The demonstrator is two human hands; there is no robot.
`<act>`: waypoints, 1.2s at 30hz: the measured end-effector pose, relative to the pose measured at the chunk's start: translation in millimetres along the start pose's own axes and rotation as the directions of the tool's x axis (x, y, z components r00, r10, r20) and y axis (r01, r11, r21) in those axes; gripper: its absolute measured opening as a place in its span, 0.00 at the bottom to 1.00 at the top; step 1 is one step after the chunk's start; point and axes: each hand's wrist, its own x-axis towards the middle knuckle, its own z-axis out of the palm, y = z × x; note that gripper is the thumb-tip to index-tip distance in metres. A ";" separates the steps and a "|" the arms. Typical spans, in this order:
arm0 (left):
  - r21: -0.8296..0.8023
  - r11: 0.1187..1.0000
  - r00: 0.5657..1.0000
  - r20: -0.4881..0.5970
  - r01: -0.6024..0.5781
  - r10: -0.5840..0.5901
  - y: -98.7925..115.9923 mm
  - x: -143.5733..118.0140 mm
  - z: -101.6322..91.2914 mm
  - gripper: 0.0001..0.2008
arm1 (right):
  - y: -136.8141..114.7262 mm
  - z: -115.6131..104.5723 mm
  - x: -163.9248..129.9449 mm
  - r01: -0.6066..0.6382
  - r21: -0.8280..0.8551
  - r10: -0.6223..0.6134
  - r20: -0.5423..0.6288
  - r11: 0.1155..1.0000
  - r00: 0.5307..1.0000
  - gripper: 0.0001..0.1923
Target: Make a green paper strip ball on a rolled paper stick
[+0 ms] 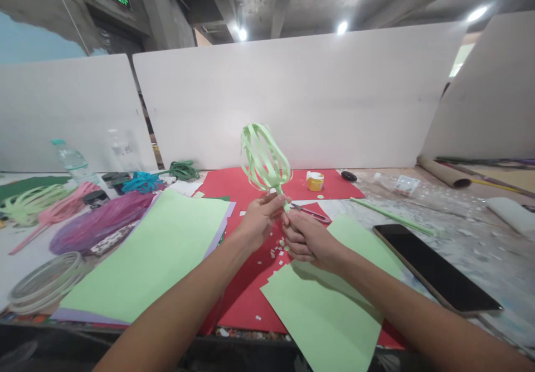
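A light green paper-strip flower [265, 157] stands tilted in front of me, its looped strips gathered at the base. My left hand [262, 218] pinches it just below the loops. Lower on its short stem, my right hand [307, 235] is closed around it with curled fingers. Behind the right hand lie scissors [320, 216], partly hidden. Under the hands is red paper [246, 283] with small white scraps [276, 253] scattered on it. A light green sheet [326, 310] lies beneath my right forearm.
Green sheets [154, 249] are stacked at left, near a purple plastic bag [100, 227] and finished-looking pink [69, 204] and green paper pieces [33, 202]. A yellow jar [315, 181] stands behind. At right lie a phone [434, 266], a green stick [393, 216] and a clear bottle [430, 193].
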 end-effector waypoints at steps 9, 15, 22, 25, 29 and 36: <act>-0.154 0.982 0.990 0.108 0.112 -0.096 8.0 -8.1 7.1 0.15 | -9.8 -9.1 -6.6 -0.130 0.270 0.065 0.239 0.954 0.969 0.15; -0.244 0.956 0.982 0.137 0.163 -0.132 8.3 -10.8 10.7 0.16 | -11.2 -10.8 -7.8 -0.148 0.289 0.071 0.262 0.946 0.962 0.15; -0.100 0.993 0.996 0.070 0.058 -0.052 -5.1 -3.6 5.5 0.17 | -5.7 0.4 -5.2 -0.005 0.013 0.005 0.009 1.000 1.000 0.18; -0.098 0.994 0.998 0.058 0.045 -0.039 -3.8 -3.5 6.5 0.18 | -3.6 2.7 -5.3 -0.004 -0.038 0.002 -0.038 0.999 0.999 0.19; -0.080 0.995 0.997 0.053 0.054 -0.049 1.2 -6.1 7.7 0.17 | -4.9 2.5 -7.8 -0.006 -0.002 0.006 -0.004 1.000 1.000 0.18; -0.094 0.990 0.988 0.126 0.107 -0.095 -0.2 -8.6 6.0 0.16 | -9.0 -5.1 -8.4 -0.070 0.211 0.027 0.200 0.975 0.979 0.18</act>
